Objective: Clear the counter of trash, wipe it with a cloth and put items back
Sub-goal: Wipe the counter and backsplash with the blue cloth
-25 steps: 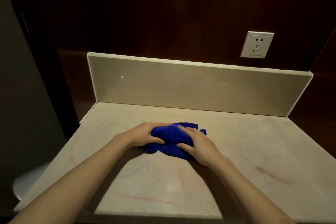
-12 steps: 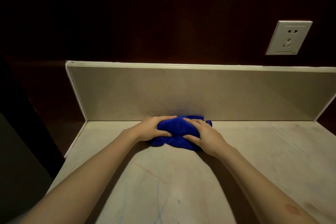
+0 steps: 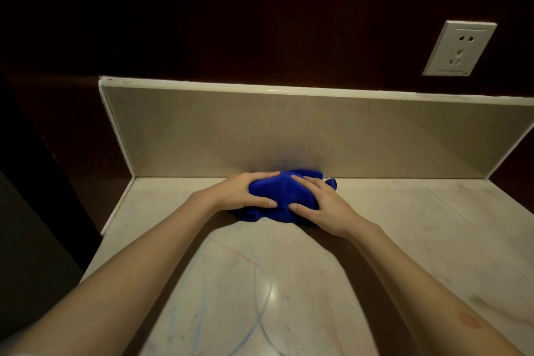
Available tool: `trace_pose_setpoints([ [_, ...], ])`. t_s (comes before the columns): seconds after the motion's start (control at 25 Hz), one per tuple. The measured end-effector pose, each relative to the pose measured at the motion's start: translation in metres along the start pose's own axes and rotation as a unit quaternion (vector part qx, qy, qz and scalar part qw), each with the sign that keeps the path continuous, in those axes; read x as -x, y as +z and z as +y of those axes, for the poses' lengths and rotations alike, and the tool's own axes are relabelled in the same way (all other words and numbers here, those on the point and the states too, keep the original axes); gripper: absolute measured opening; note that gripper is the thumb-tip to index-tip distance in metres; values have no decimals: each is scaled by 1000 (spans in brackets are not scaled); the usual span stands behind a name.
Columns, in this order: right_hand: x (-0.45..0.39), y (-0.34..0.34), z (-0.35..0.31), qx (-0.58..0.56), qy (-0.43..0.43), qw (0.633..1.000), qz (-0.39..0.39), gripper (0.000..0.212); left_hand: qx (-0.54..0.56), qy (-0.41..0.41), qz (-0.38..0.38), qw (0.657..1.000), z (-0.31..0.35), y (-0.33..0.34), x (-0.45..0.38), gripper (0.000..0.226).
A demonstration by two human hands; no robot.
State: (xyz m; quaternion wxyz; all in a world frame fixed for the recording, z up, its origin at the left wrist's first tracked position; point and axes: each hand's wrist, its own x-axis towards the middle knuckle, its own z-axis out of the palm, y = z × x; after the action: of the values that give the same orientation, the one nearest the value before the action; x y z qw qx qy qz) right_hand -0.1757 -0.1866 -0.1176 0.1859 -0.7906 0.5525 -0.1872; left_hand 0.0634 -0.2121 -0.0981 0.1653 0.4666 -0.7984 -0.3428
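A bunched blue cloth (image 3: 278,192) lies on the pale stone counter (image 3: 404,225), right up against the foot of the backsplash (image 3: 231,136). My left hand (image 3: 235,192) grips its left side, thumb under the front and fingers over the top. My right hand (image 3: 320,206) grips its right side the same way. Both hands press the cloth down on the counter. Faint red and blue scribble marks (image 3: 254,277) cross the counter in front of the cloth, between my forearms.
A white wall socket (image 3: 459,48) sits on the dark wood wall at the upper right. The counter's left edge (image 3: 115,211) drops off into a dark gap. A raised side lip closes the counter at the far right.
Both hands have slid the cloth away from me, from mid-counter to the foot of the backsplash. The view has shifted closer and leftward.
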Motion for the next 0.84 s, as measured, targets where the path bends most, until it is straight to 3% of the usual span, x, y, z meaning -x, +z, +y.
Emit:
trace_pose_setpoints([
  [0.84, 215, 22, -82, 1, -53, 998, -20, 65, 36, -32, 11, 999, 73, 89, 212, 60],
])
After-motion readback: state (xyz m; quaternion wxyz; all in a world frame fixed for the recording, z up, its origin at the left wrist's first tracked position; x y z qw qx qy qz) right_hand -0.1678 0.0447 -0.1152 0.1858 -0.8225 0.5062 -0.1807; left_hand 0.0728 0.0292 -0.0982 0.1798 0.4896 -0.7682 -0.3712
